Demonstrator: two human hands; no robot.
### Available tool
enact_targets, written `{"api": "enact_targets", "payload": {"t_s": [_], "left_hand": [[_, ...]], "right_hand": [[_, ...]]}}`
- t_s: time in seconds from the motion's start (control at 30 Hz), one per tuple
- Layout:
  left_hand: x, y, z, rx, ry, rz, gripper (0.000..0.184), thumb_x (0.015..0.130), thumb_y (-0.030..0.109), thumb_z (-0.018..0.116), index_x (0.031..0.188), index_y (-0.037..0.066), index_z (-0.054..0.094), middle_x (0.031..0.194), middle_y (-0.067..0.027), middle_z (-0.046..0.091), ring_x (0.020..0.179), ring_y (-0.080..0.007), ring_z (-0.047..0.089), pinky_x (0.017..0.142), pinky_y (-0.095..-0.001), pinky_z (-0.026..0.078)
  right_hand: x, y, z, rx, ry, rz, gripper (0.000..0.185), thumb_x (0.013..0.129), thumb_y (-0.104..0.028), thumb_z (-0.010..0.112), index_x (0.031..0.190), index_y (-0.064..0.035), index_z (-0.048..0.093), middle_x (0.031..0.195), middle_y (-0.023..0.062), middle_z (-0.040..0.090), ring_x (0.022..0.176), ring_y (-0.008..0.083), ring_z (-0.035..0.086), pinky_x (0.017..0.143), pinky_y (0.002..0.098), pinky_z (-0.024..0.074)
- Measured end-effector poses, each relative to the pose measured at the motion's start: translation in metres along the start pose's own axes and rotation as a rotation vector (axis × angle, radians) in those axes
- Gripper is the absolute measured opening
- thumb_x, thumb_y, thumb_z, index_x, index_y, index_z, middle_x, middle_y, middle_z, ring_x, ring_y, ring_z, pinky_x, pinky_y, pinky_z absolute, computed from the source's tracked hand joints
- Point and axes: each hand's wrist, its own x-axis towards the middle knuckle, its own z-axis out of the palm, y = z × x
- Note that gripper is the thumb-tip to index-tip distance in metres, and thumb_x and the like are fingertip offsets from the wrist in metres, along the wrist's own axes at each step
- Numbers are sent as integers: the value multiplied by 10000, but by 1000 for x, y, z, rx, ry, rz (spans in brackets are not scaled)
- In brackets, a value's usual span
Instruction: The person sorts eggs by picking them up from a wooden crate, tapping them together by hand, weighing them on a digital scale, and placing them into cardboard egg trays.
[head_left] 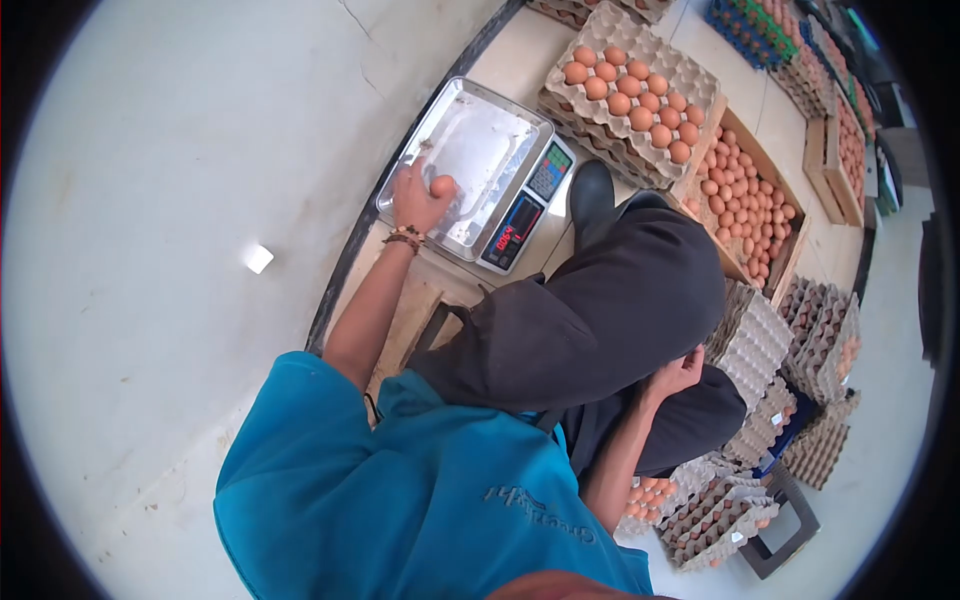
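My left hand (pixel 420 200), with bracelets at the wrist, is closed around a brown egg (pixel 441 186) over the near end of a metal weighing tray (pixel 480 150). Beside the tray, the scale's panel (pixel 525 205) shows lit red digits and a green keypad. My right hand (pixel 683 372) rests by my bent knee with its fingers curled; whatever they may hold is hidden. Brown eggs fill part of the top carton in a stack of egg trays (pixel 690 65) beyond the scale.
A wooden crate (pixel 785 190) of loose eggs stands beyond my knees, with another crate (pixel 826 170) farther right. Stacked egg trays (pixel 755 335) line my right side. A dark boot (pixel 592 195) is near the scale. A wooden seat (pixel 405 325) lies beneath me.
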Motion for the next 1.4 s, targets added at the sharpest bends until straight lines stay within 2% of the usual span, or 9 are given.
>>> {"api": "enact_targets", "payload": {"t_s": [0.27, 0.63, 0.83, 0.9, 1.03, 1.13, 1.27, 1.33, 1.4], "left_hand": [[7, -35, -23, -196, -64, -91, 589, 799, 259, 731, 1309, 51, 522, 1249, -190, 557, 1126, -360, 566, 957, -426, 467], [11, -20, -1, -38, -216, 82, 863, 609, 252, 862, 1390, 167, 503, 1383, -210, 415, 1295, -388, 422, 1064, -462, 396], [23, -42, 24, 27, -262, 95, 806, 675, 126, 815, 1402, 187, 471, 1193, -191, 586, 1158, -383, 554, 993, -426, 459], [23, -40, 27, -220, -328, -62, 656, 766, 99, 767, 1358, 116, 485, 1142, -156, 638, 1115, -311, 605, 948, -376, 500], [21, 35, -17, -1249, -523, -422, 453, 903, 76, 672, 1311, 48, 478, 1254, -178, 605, 1161, -294, 607, 948, -349, 538], [24, 115, -65, -1631, -718, -312, 426, 938, 70, 626, 1320, 19, 444, 1311, -216, 548, 1219, -381, 568, 996, -394, 532], [58, 208, -90, -1736, -869, -108, 428, 966, 154, 613, 1316, -14, 432, 1296, -237, 545, 1246, -439, 534, 1025, -411, 523], [72, 275, -111, -1647, -1007, 112, 397, 981, 186, 597, 1301, -4, 457, 1235, -177, 593, 1196, -352, 593, 1009, -399, 534], [79, 336, -117, -1611, -1086, 151, 364, 975, 191, 615, 1251, -15, 496, 1187, -155, 619, 1105, -272, 639, 947, -378, 562]], "right_hand": [[-9, -31, 12, -20, -42, -211, 155, 974, -104, 577, 971, 47, 611, 832, 30, 640, 730, 85, 583, 679, 217, 470], [-6, -15, -1, 98, 69, 24, 147, 963, -90, 586, 1016, 42, 621, 877, 30, 622, 772, 78, 567, 717, 220, 471], [-6, -13, -3, 111, 88, 59, 125, 964, -57, 566, 1019, 40, 623, 878, 45, 630, 769, 86, 578, 713, 217, 477], [-5, -15, -3, 154, 91, 88, 122, 966, -52, 561, 1024, 34, 625, 873, 57, 637, 763, 101, 593, 710, 220, 488], [-3, -33, -2, 282, 104, 190, 144, 971, -79, 558, 1062, 10, 626, 875, 68, 655, 768, 128, 625, 698, 231, 504], [11, -70, 14, 382, 120, 197, 162, 954, -53, 572, 1088, 26, 615, 884, 102, 654, 743, 164, 642, 703, 268, 548], [45, -179, 54, 356, -153, -121, 181, 964, -55, 554, 1093, 50, 626, 943, 115, 665, 831, 169, 674, 756, 302, 574], [59, -230, 76, 258, -385, -354, 302, 890, -23, 625, 1190, -4, 611, 1099, 115, 652, 972, 170, 651, 780, 290, 557], [76, -281, 91, 58, -527, -726, 467, 790, -63, 693, 1247, -59, 597, 1252, 183, 564, 1189, 275, 552, 944, 398, 493]]}}
